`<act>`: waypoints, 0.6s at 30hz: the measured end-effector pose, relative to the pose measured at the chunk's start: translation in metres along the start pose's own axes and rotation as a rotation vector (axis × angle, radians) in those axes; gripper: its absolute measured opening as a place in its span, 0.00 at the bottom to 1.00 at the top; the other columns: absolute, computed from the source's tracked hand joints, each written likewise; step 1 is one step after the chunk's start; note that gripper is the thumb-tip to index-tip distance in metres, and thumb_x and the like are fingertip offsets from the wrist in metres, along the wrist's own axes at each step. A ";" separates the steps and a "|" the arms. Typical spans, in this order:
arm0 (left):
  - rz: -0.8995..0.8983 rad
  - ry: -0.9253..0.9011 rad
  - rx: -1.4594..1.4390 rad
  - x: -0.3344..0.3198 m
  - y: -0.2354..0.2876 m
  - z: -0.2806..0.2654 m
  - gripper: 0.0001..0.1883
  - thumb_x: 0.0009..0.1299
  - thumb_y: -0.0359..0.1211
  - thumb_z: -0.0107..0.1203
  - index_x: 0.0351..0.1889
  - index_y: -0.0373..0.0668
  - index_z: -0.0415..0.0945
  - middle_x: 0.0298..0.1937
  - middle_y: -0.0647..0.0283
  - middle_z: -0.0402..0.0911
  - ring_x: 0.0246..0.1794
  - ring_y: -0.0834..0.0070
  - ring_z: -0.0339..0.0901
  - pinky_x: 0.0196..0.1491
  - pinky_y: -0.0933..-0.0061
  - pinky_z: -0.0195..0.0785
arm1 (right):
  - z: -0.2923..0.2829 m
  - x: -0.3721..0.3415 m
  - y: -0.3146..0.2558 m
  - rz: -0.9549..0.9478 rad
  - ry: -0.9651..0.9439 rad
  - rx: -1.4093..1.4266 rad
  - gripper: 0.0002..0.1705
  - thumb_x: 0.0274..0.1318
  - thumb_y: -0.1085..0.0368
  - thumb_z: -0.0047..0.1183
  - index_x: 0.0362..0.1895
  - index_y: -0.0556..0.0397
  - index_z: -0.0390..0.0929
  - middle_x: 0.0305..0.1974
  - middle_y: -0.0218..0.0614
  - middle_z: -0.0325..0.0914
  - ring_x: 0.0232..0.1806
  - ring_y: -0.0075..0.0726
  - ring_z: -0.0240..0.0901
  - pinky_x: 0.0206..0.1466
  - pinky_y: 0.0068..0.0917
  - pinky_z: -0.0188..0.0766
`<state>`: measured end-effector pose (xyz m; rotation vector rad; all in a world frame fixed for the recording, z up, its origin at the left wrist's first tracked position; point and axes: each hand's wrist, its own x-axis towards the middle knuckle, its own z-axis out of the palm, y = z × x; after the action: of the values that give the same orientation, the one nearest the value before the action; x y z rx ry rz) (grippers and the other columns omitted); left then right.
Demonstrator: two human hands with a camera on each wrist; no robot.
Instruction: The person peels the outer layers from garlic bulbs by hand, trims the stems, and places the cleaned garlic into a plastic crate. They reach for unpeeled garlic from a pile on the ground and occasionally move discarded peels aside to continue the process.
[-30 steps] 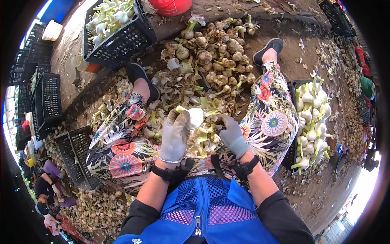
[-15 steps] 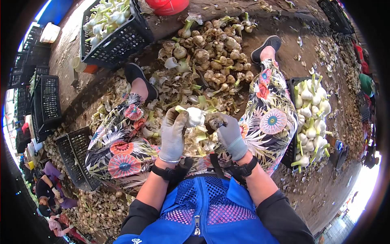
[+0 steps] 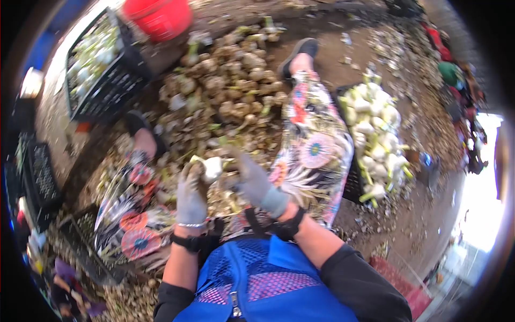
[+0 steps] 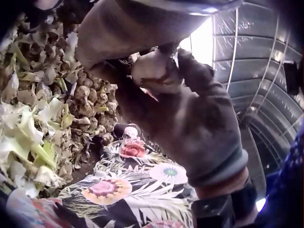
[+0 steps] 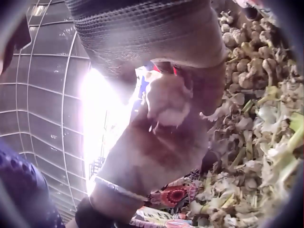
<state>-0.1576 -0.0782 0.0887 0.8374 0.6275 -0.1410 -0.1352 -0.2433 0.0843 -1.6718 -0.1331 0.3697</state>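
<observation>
In the head view my gloved left hand (image 3: 191, 196) grips a white garlic bulb (image 3: 213, 169) between thumb and fingers, its cut green stem poking out on the left. My gloved right hand (image 3: 255, 182) is just to the right of the bulb, blurred, with thumb and fingers spread toward it. The right wrist view shows the bulb (image 5: 168, 102) from below, in the fingers of the left hand (image 5: 156, 147). Seen from the left wrist, the right hand's (image 4: 190, 123) thumb and fingers overlap either side of the bulb. Both palms are smudged with dirt.
Unpeeled garlic (image 3: 236, 75) is heaped ahead between the feet, with loose skins (image 3: 182, 134) nearer. A crate of white bulbs (image 3: 373, 134) stands beside the right leg. Another filled black crate (image 3: 110, 86) and a red bucket (image 3: 161, 19) stand at the far left.
The head view has turned, so the scene sits further left and lower. My right hand has come in from beside the bulb and its fingers have spread; the left keeps its grip.
</observation>
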 end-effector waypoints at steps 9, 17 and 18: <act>0.123 -0.066 0.291 -0.013 0.001 0.019 0.21 0.80 0.43 0.45 0.61 0.36 0.71 0.48 0.63 0.79 0.43 0.77 0.77 0.47 0.73 0.72 | -0.115 -0.008 -0.067 0.079 0.306 0.023 0.24 0.58 0.80 0.50 0.58 0.49 0.72 0.51 0.41 0.78 0.45 0.30 0.80 0.41 0.23 0.78; 0.012 -0.036 0.348 -0.006 -0.004 0.015 0.20 0.78 0.42 0.48 0.59 0.38 0.72 0.43 0.65 0.78 0.39 0.78 0.77 0.45 0.76 0.72 | -0.310 -0.007 -0.063 -0.143 0.759 -1.351 0.33 0.46 0.68 0.60 0.61 0.48 0.73 0.63 0.45 0.69 0.64 0.54 0.65 0.66 0.45 0.64; 0.012 -0.029 0.346 -0.006 -0.003 0.015 0.20 0.78 0.42 0.48 0.59 0.38 0.72 0.43 0.65 0.78 0.39 0.78 0.77 0.45 0.76 0.72 | -0.317 -0.008 -0.054 -0.146 0.752 -1.349 0.33 0.46 0.68 0.60 0.61 0.48 0.73 0.63 0.45 0.69 0.64 0.54 0.65 0.66 0.45 0.64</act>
<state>-0.1564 -0.0921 0.0972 1.1709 0.5786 -0.2547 -0.0358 -0.5377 0.1684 -2.9731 0.0982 -0.6476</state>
